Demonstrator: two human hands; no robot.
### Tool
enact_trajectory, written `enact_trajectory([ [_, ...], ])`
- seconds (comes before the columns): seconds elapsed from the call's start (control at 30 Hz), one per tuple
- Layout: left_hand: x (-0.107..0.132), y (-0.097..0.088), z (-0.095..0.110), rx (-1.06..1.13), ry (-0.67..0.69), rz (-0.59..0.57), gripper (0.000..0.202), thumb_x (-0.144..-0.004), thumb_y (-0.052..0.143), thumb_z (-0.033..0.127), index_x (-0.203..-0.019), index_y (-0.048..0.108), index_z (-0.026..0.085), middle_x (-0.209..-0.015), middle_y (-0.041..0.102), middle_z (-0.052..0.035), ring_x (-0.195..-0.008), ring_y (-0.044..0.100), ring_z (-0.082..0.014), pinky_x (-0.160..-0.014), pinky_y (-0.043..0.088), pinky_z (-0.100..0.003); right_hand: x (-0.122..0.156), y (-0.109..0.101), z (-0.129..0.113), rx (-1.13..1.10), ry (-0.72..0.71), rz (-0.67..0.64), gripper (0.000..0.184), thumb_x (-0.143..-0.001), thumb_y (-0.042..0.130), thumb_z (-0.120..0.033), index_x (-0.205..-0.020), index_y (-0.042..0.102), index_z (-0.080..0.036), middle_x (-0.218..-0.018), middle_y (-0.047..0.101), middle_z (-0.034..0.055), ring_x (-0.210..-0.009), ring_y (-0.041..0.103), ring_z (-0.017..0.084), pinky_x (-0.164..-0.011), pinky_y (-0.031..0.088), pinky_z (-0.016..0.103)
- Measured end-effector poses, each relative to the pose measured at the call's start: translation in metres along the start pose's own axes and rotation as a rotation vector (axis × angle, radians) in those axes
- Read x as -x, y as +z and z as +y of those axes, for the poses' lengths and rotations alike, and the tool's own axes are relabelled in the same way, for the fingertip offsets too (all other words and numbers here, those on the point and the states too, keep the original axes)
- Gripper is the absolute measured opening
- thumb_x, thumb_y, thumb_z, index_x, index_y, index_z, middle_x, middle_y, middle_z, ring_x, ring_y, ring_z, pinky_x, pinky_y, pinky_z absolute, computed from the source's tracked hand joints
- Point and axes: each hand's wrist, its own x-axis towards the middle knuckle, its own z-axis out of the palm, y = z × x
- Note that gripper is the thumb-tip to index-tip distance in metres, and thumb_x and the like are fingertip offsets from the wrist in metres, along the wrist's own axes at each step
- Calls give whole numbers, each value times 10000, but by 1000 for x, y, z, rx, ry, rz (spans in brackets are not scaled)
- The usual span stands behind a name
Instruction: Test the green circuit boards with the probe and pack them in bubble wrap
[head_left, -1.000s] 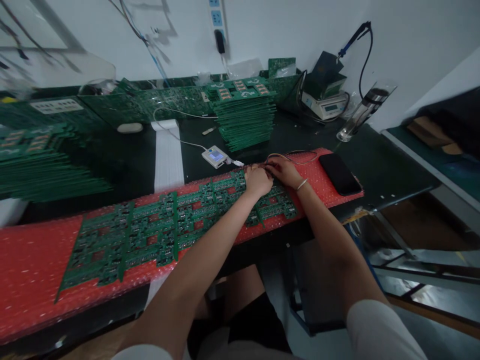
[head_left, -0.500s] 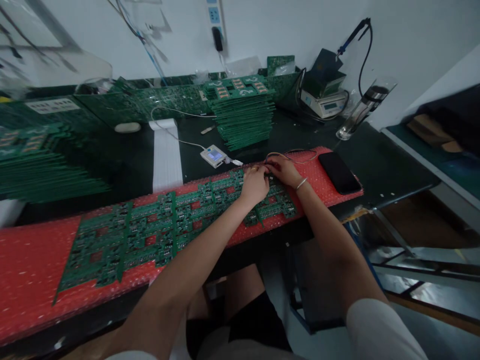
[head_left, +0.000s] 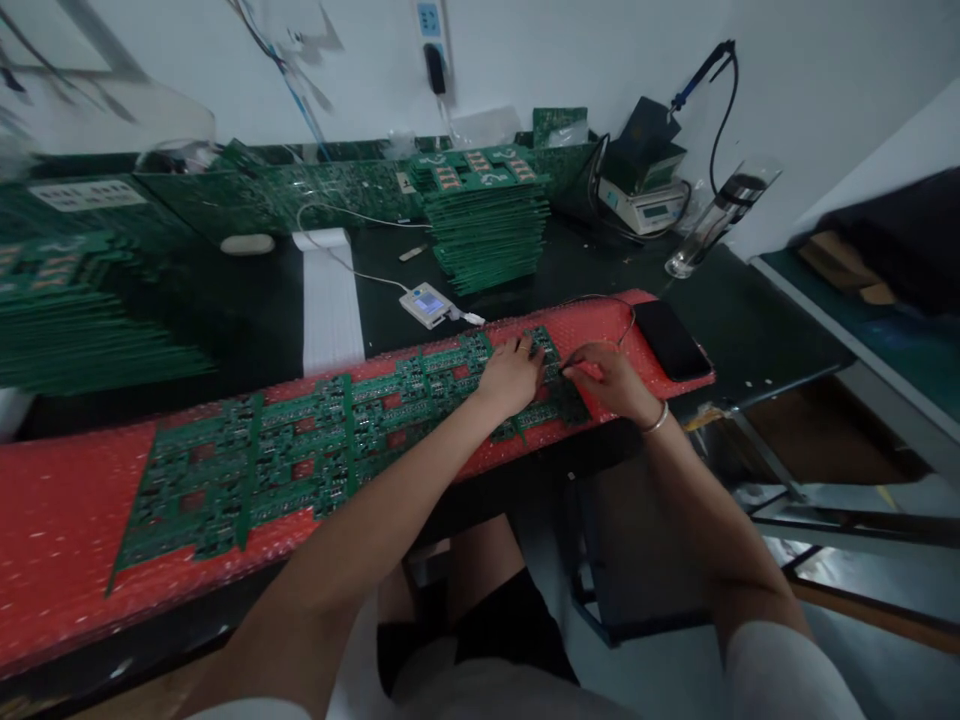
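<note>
A row of green circuit boards [head_left: 304,440] lies on red bubble wrap [head_left: 67,530]. My left hand [head_left: 512,375] rests flat on the boards near their right end, fingers stretched out and slightly apart. Just to its right, my right hand [head_left: 607,378] pinches the dark tip of a thin cable [head_left: 628,318] close to the last board's edge. Whether the tip touches the board, I cannot tell. Behind the boards sits a small white device [head_left: 429,304] with a lit screen, and a white plug [head_left: 472,318] is in its side.
A black phone [head_left: 673,340] lies on the wrap at right. Tall board stacks stand behind [head_left: 487,230] and at left [head_left: 82,320]. White paper strips [head_left: 330,310], a small scale [head_left: 651,210] and a glass bottle [head_left: 720,220] are also on the dark table.
My right hand has moved right and toward me from beside my left hand, with the cable tip in its fingers. My left hand stays on the boards. The view has shifted slightly.
</note>
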Motion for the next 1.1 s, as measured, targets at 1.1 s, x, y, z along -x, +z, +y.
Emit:
enact_trajectory([
  [1.1, 346, 13, -25, 223, -330, 403, 159, -911, 641, 273, -1058, 659, 213, -1081, 631, -82, -1025, 610, -210, -892, 539, -360, 42, 29, 26, 188, -104, 110, 303, -941, 540, -527, -908, 661, -251, -895, 715, 91, -881, 671, 267, -840, 537, 452],
])
